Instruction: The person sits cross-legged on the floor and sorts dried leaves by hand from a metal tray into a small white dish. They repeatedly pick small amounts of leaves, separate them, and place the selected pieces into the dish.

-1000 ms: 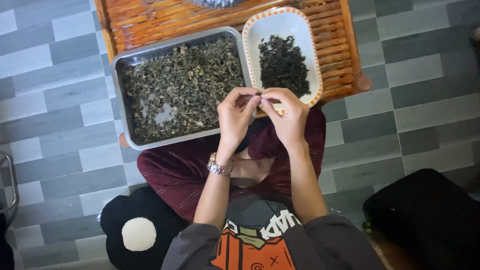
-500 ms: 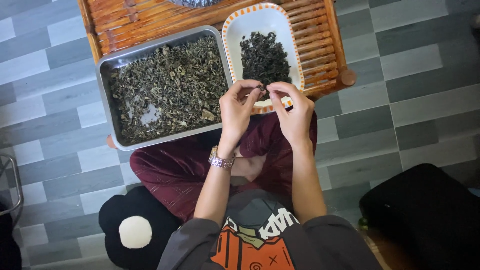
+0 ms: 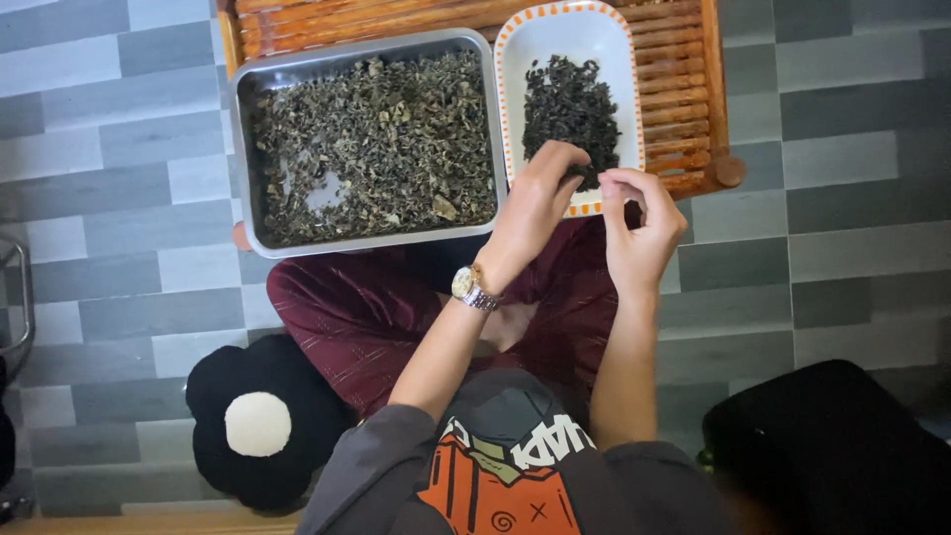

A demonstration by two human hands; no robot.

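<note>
I sit cross-legged on a tiled floor. A metal tray (image 3: 243, 149) in front of me is full of grey-green dried leaves. To its right, a white oblong dish (image 3: 565, 35) with an orange rim holds a pile of darker leaves (image 3: 570, 104). My left hand (image 3: 535, 213), which wears a wristwatch, reaches over the dish's near end. Its fingertips are pinched on a dark leaf piece at the edge of the pile. My right hand (image 3: 639, 223) hovers just right of it at the dish's near corner, thumb and forefinger close together. Whether it holds anything is too small to tell.
Tray and dish rest on a slatted wooden tray (image 3: 684, 79). A black cushion with a white spot (image 3: 258, 421) lies at my left knee. There is a black bag (image 3: 832, 446) at lower right and a metal frame (image 3: 15, 297) at the left edge.
My hands were joined over my lap, working one small piece between them. They have since parted, and the left has moved forward onto the white dish.
</note>
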